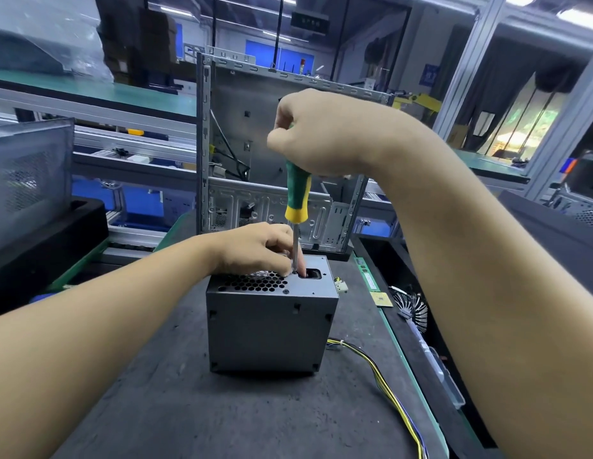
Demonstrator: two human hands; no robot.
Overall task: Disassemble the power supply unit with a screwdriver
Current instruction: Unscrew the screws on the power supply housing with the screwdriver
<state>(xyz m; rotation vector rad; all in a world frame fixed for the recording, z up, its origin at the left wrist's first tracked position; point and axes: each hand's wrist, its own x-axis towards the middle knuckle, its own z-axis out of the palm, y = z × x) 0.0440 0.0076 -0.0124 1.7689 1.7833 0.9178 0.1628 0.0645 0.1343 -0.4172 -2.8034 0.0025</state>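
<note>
A dark grey power supply unit (270, 336) stands on end on the black mat, its honeycomb vent face and power socket turned up. My right hand (321, 134) grips the green and yellow handle of a screwdriver (298, 197), held upright above the unit. The metal shaft comes down to a screw on the top face, just left of the socket. My left hand (255, 248) rests on the top of the unit, its fingertips pinched around the lower end of the shaft.
An open metal computer case (271, 154) stands upright just behind the unit. Yellow and black cables (384, 382) trail off the unit to the right. A black tray (417, 313) at the right holds a cooler fan, a RAM stick and a chip. A grey mesh box (26, 180) stands at the left.
</note>
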